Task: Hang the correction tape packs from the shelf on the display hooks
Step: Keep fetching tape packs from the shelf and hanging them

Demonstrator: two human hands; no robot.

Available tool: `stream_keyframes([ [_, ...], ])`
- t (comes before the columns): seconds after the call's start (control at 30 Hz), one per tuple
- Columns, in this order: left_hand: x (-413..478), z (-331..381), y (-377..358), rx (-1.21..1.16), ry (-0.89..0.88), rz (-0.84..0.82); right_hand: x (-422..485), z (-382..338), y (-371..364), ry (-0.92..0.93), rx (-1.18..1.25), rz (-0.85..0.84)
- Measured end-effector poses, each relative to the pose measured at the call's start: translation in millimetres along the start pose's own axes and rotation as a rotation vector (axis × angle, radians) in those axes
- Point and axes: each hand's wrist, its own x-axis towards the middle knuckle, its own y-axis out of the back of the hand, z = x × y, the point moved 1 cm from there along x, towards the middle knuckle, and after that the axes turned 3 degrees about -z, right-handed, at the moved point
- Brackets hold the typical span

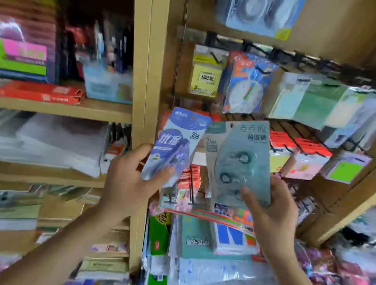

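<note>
My left hand (131,177) grips a blue-violet correction tape pack (177,140) marked 30m by its lower end, thumb across the front. My right hand (267,209) holds a grey-teal correction tape pack (244,156) with round reels showing, thumb on its lower front. Both packs are held upright side by side, in front of the display hooks (289,131). A second pale card edge marked 24m (212,143) shows just behind the teal pack. The hooks behind the packs are partly hidden.
Black hooks on the wooden back panel carry sticky-note packs (206,76), a clock-print pack (246,85) and red-topped packs (302,158). A wooden upright (145,61) divides this bay from shelves of stacked paper goods on the left. Loose packets pile up below (201,255).
</note>
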Motion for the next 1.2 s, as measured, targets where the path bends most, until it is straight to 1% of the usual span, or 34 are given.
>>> stream_keyframes([
  [0.13,59.8,45.5,12.7,0.035,-0.18,0.118,48.4,-42.0,14.9,0.132,-0.004,0.1],
  [0.27,114.0,91.7,26.9,0.095,-0.384,0.271,88.4,-79.1,26.2,0.225,0.056,0.144],
  [0.43,169.9,137.6,42.0,0.134,-0.492,0.445,128.7,-127.1,37.3,0.333,0.154,0.169],
  [0.6,208.5,177.8,55.9,0.156,-0.615,0.54,172.8,-169.8,42.8,0.429,0.232,0.198],
  [0.8,255.2,219.9,78.0,0.11,-0.639,0.672,222.3,-225.6,51.6,0.502,0.305,0.216],
  [1.03,308.4,245.1,93.6,0.128,-0.627,0.837,279.6,-286.9,68.4,0.552,0.309,0.3],
  [1.13,326.2,242.2,92.6,0.123,-0.591,0.848,303.1,-315.1,74.0,0.59,0.298,0.346],
  [1.2,334.3,236.1,88.0,0.117,-0.6,0.838,318.3,-331.7,75.4,0.618,0.287,0.354],
])
